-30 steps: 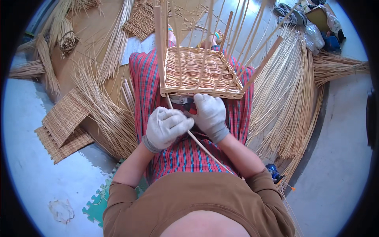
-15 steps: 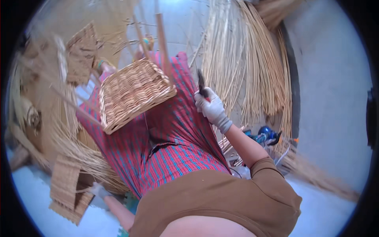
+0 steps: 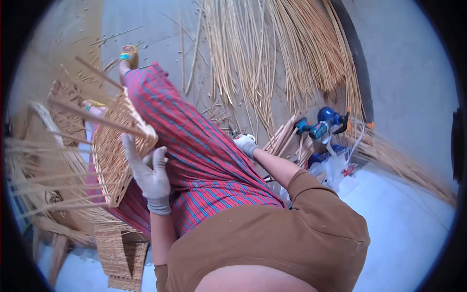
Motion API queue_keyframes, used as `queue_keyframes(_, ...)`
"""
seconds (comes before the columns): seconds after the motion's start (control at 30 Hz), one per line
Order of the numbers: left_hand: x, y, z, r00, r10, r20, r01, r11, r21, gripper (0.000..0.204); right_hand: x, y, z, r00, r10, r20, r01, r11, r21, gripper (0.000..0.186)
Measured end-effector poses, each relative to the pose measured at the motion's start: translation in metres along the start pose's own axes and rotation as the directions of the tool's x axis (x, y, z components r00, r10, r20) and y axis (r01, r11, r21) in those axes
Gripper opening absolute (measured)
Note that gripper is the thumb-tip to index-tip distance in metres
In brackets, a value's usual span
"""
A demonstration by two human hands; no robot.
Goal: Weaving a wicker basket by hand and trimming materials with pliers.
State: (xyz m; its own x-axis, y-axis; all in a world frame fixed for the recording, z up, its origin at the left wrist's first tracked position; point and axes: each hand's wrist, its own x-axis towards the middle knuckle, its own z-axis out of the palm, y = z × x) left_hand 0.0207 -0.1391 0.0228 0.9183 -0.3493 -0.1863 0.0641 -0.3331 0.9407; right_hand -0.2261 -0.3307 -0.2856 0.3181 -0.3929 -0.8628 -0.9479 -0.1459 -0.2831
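The gloved left hand (image 3: 150, 176) has its fingers spread flat against the rim of the half-woven basket (image 3: 116, 151), which sits tipped on its side on the left of the lap over the red checked skirt (image 3: 204, 155), its loose stakes (image 3: 58, 146) blurring out to the left edge. The right hand (image 3: 244, 143) is way out to the right, down by the floor next to the reed pile (image 3: 287, 58), and it's mostly tucked behind the skirt, so honestly can't tell if those fingers are closed on anything. A blue drill (image 3: 323, 124) lies just past it, partly buried in sticks.
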Motion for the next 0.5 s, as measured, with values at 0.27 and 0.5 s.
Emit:
queue_keyframes(0.27,0.037,0.009,-0.030,0.948,-0.309,0.082,0.318,0.888,-0.333,0.031,-0.022,0.017,0.004,0.995,0.066,0.073,-0.059,0.995,-0.085,0.056)
queue_keyframes(0.5,-0.025,0.006,-0.183,0.804,0.564,0.187,-0.535,0.549,0.642,0.044,0.043,-0.002,-0.037,0.975,-0.013,-0.223,0.054,0.982,0.180,0.025)
